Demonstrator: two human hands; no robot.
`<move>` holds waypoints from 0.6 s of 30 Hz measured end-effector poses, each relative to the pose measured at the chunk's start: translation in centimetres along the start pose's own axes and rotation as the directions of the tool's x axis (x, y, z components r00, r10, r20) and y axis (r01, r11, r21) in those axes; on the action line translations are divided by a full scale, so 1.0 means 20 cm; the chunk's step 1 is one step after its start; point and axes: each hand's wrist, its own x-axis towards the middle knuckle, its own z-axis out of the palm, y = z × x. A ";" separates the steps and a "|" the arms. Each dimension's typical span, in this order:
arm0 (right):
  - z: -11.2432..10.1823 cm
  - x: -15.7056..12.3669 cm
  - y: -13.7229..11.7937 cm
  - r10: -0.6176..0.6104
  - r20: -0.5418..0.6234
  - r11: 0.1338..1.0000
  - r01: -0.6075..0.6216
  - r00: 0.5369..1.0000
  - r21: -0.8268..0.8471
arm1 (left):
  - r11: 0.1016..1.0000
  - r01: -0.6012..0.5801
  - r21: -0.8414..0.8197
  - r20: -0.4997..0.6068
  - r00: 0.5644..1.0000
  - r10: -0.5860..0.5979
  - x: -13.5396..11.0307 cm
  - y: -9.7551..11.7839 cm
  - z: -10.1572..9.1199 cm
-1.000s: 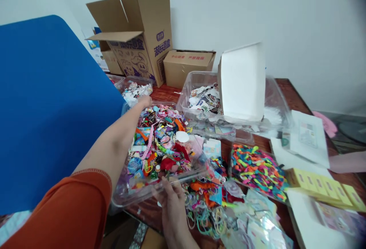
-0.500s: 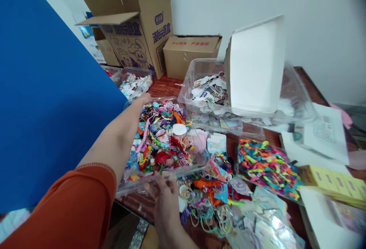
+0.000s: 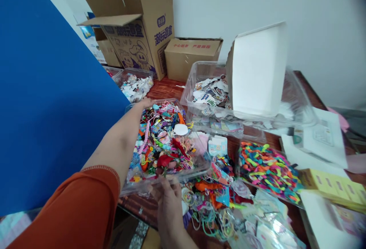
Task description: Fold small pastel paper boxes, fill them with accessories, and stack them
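A clear plastic tray (image 3: 197, 173) heaped with small colourful trinkets, cords and hair ties (image 3: 162, 138) sits at a tilt on the table's near edge. Reaching across its left side, my left hand (image 3: 146, 103) is closed on the far rim, the fingers partly hidden. My right hand (image 3: 168, 203) grips the near rim from the front, its fingertips at the edge beside a red piece (image 3: 165, 160). Just right of the tray, loose hair ties and cords (image 3: 208, 211) lie in a pile with clear plastic packets (image 3: 274, 226).
A large blue panel (image 3: 54, 100) blocks the left side. Behind stand cardboard boxes (image 3: 191, 56) and a clear bin of paper cutouts (image 3: 211, 89) with a white box (image 3: 257, 70) in it. Bright bands fill another tray (image 3: 265, 169), near yellow boxes (image 3: 331, 184).
The view has shifted slightly, so most things appear a little further right and lower. Both hands stay at the same places on the tray.
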 end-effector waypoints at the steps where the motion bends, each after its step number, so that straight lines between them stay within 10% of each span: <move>1: -0.01 0.00 0.00 -0.003 0.002 1.000 0.003 1.000 -0.008 | 1.000 0.008 -0.028 -0.017 1.000 -0.009 -0.02 -0.01 0.00; 5: -0.02 -0.02 -0.01 0.012 -0.012 1.000 -0.012 1.000 -0.010 | 0.983 0.072 -0.166 -0.128 0.987 -0.093 -0.18 -0.09 -0.07; 9: -0.02 -0.03 -0.04 0.064 -0.008 0.998 -0.064 0.998 -0.011 | 0.929 0.194 -0.316 -0.241 0.930 -0.276 -0.59 -0.27 -0.10; 13: -0.05 -0.03 -0.05 0.106 0.021 0.992 -0.104 0.994 -0.070 | 0.783 0.340 -0.521 -0.161 0.862 -0.481 -1.11 -0.39 0.09; 18: -0.22 -0.05 -0.24 0.166 0.152 0.843 -0.060 0.974 -0.535 | 0.454 0.343 -0.822 0.154 0.902 -0.404 -1.45 -0.34 0.41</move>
